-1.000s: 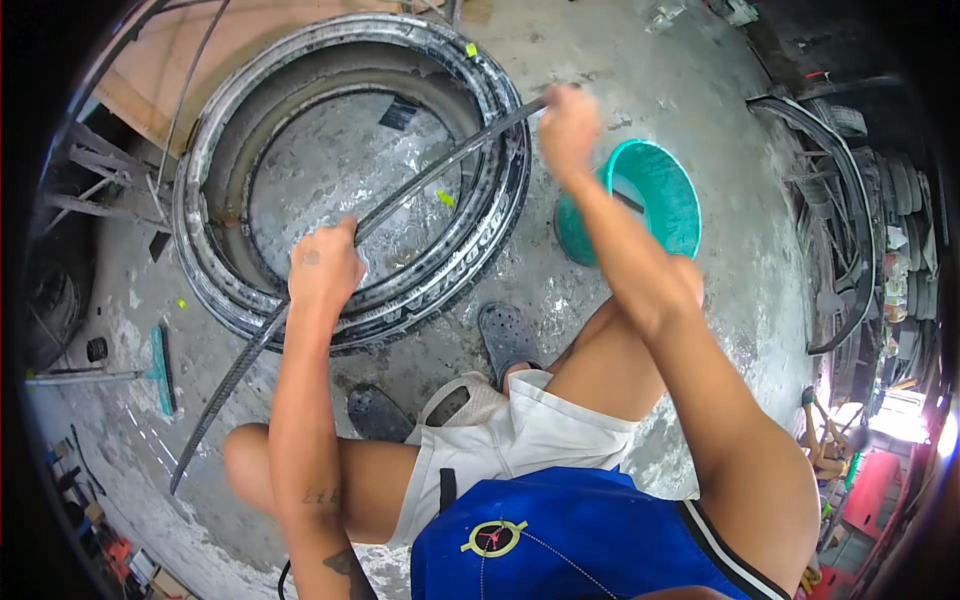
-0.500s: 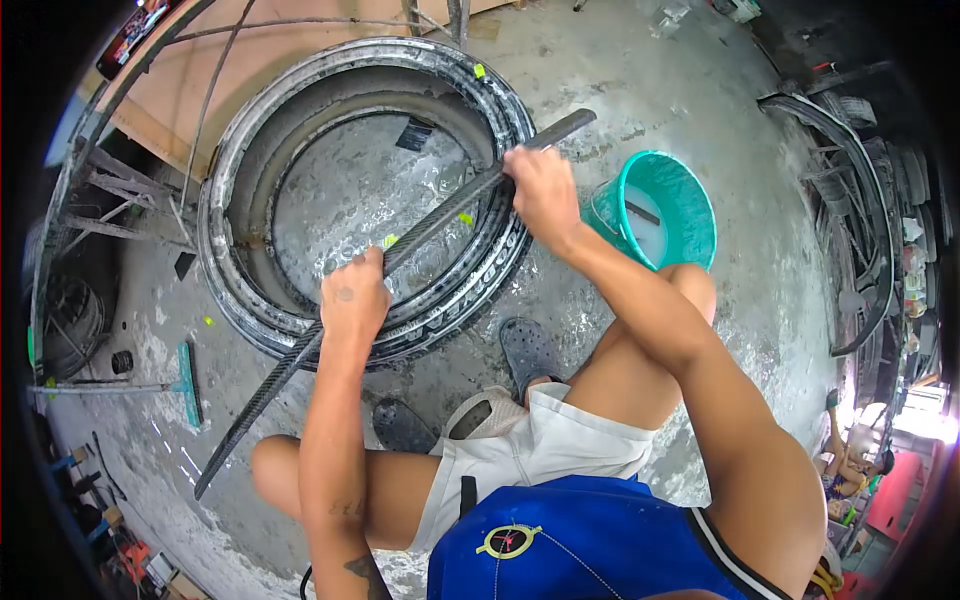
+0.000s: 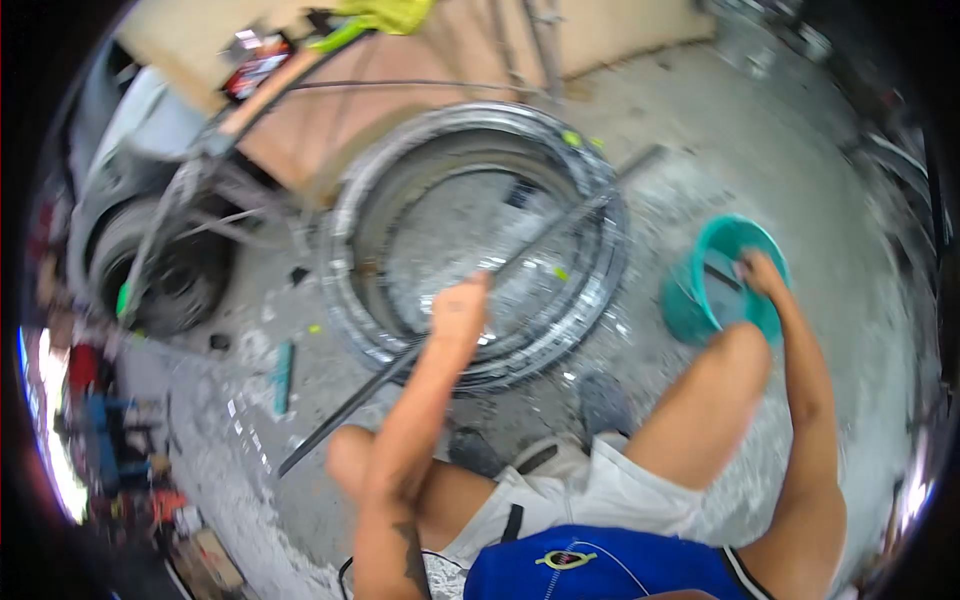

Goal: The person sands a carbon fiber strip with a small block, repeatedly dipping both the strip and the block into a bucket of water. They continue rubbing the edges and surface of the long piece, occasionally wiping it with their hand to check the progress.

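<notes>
My left hand [image 3: 461, 312] is wrapped round a long dark strip [image 3: 545, 238], which lies slantwise across a large round grey ring [image 3: 345, 270] on the floor. My right hand [image 3: 760, 272] is at the mouth of the teal bucket [image 3: 685, 300], its fingers curled. Whatever those fingers hold, if anything, is too small and blurred to make out. Inside the bucket are cloudy liquid and a dark flat piece [image 3: 722, 279], close to my right hand.
A teal squeegee head [image 3: 284, 378] lies on the wet floor at the left. Beyond it stand a tire [image 3: 165, 265] and a metal frame. My knees and shoes are close to the ring's near side. A yellow-green cloth [image 3: 390, 14] hangs at the top.
My right hand has let go of the strip and moved right to the bucket. My left hand still holds the strip. The view has shifted, bringing more of the left side into sight.
</notes>
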{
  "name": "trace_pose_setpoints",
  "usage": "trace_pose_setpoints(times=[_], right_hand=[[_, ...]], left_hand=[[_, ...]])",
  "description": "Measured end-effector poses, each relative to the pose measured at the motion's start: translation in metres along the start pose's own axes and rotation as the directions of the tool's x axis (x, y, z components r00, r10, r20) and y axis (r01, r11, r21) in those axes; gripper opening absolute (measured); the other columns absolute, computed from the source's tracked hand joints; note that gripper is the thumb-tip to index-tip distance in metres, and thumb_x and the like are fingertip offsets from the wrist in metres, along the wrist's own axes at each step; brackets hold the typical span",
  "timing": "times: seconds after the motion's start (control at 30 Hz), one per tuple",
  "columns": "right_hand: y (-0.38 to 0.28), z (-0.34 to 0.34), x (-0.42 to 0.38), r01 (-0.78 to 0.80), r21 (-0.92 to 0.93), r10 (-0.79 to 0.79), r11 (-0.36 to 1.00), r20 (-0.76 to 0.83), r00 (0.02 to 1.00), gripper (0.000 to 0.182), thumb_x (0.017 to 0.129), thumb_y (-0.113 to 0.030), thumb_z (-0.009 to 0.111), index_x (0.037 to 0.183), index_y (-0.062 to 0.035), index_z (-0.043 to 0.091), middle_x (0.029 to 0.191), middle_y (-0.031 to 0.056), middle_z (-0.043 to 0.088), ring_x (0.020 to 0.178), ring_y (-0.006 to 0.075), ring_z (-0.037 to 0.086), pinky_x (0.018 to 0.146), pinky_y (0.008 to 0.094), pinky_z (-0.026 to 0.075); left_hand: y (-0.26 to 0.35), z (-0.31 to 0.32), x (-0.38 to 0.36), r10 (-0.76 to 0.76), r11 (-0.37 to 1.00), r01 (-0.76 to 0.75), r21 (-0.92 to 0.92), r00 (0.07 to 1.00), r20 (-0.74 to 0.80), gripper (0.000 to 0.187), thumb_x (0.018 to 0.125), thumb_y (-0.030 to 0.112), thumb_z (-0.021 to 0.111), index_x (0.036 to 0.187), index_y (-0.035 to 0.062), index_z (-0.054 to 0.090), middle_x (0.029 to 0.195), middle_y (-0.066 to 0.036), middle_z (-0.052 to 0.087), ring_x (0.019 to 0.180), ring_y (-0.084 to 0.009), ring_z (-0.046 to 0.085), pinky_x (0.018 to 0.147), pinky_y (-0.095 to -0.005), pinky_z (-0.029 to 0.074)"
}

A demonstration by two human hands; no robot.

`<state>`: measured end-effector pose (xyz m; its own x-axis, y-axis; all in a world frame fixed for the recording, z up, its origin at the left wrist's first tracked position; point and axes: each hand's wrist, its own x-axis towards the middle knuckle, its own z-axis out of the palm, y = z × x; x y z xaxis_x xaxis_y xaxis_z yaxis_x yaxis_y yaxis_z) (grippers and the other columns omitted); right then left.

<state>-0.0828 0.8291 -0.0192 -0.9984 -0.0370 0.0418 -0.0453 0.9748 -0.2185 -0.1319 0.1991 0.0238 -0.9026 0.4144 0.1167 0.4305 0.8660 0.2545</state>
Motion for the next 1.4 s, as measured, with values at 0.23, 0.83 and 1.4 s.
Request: trace_pose_setpoints(times=[0.23, 0.83, 1.4], right_hand=[[0.048, 0.102, -0.047, -0.26, -0.033, 0.202, 0.965, 0.726, 0.657, 0.023, 0.072, -0.02, 0.081, 0.082, -0.0013, 0.072, 0.083, 0.0168, 0.072, 0.074, 0.0267, 0.064, 0.064, 0.0445, 0.051], [-0.233, -0.006, 0.109, 0.173, 0.039, -0.144, 0.984, -0.399, 0.905, 0.022, 0.092, -0.011, 0.063, 0.111, -0.0014, 0.067, 0.106, 0.0173, 0.068, 0.1, 0.0364, 0.062, 0.088, 0.0448, 0.05], [-0.252, 0.053, 0.115, 0.206, 0.08, -0.116, 0.975, -0.61, 0.784, 0.012, 0.093, -0.007, 0.058, 0.101, -0.0013, 0.065, 0.086, 0.0166, 0.064, 0.088, 0.0386, 0.058, 0.076, 0.0483, 0.044]], left_hand=[[0.068, 0.036, 0.084, 0.068, 0.997, -0.07, -0.019, 0.994, -0.09, 0.029, 0.102, 0.019, 0.042, 0.097, -0.0005, 0.063, 0.083, -0.022, 0.071, 0.076, -0.0405, 0.07, 0.07, -0.0515, 0.056], [0.096, 0.018, 0.06, -0.047, 0.997, 0.042, -0.07, 0.996, -0.072, 0.06, 0.076, 0.046, 0.08, 0.114, 0.0035, 0.062, 0.102, -0.016, 0.069, 0.101, -0.0348, 0.067, 0.082, -0.0474, 0.053], [0.008, -0.003, -0.071, -0.218, 0.976, 0.22, -0.007, 0.972, 0.087, 0.095, 0.084, 0.082, 0.044, 0.158, 0.0232, 0.031, 0.16, -0.021, 0.031, 0.15, -0.038, 0.026, 0.121, -0.0596, 0.014]])
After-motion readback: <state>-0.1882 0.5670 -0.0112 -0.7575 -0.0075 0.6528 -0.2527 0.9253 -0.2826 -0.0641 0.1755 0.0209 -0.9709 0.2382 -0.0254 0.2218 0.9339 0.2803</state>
